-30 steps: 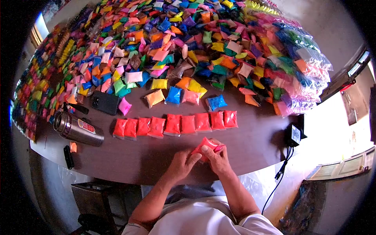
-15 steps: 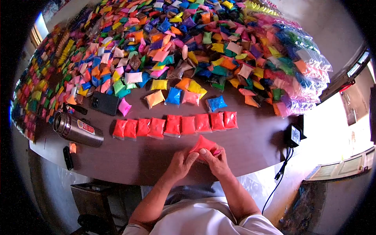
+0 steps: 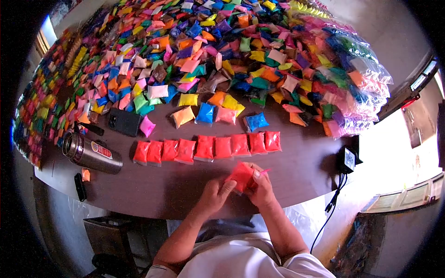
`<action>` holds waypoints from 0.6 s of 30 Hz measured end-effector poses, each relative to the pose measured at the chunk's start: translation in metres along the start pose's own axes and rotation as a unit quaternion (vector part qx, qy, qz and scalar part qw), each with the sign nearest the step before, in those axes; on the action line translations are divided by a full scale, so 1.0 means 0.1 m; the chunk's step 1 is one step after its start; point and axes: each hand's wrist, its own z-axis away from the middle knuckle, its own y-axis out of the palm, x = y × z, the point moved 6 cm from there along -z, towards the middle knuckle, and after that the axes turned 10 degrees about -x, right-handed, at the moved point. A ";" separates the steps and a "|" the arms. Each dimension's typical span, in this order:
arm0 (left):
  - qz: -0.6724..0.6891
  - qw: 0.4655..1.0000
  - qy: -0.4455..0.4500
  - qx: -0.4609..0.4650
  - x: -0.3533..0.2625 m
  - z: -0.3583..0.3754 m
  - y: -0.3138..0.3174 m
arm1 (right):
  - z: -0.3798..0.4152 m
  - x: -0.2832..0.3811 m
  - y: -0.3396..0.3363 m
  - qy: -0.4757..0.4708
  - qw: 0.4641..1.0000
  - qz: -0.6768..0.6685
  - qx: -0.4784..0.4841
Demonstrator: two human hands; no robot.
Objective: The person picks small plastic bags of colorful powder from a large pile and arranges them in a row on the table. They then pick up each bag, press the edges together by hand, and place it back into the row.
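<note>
Near the table's front edge, a red packet point(image 3: 241, 174) is held between both my hands, slightly blurred. My left hand point(image 3: 216, 193) pinches its left side with the thumb in front. My right hand point(image 3: 260, 187) grips its right side, and a thin pink thing point(image 3: 265, 171) sticks out past that thumb; its kind is too small to make out. Just beyond my hands, several filled red packets point(image 3: 204, 148) lie side by side in a row. Behind the row are loose packets in other colours, among them a blue packet point(image 3: 205, 113) and an orange packet point(image 3: 183, 116).
A huge heap of colourful packets point(image 3: 194, 46) covers the back of the table point(image 3: 153, 190). To the left lie a steel flask point(image 3: 95, 153), a black phone point(image 3: 124, 122) and a black object point(image 3: 80, 186). Bagged packets point(image 3: 361, 88) and a power adapter point(image 3: 346, 161) are at right.
The red packet has turned in my hands and shows more of its face. My right hand has shifted slightly up and right, its thumb now nearer the packet's right edge.
</note>
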 end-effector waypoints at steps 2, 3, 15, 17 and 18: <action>0.049 0.996 -0.076 -0.010 0.02 0.02 -0.03 | 0.02 -0.02 0.08 0.069 0.996 -0.022 0.056; 0.096 0.991 -0.097 -0.009 0.01 0.02 -0.03 | 0.00 -0.04 0.03 0.069 0.996 -0.022 0.056; 0.091 0.996 -0.013 0.020 -0.12 0.02 0.00 | -0.05 -0.07 0.01 0.070 0.988 -0.082 0.115; 0.107 0.994 -0.015 0.025 -0.06 0.03 0.01 | -0.09 -0.08 -0.07 0.045 0.993 -0.048 0.095; 0.100 0.995 -0.002 0.030 0.01 0.04 0.01 | -0.09 -0.06 -0.07 0.045 0.993 -0.048 0.095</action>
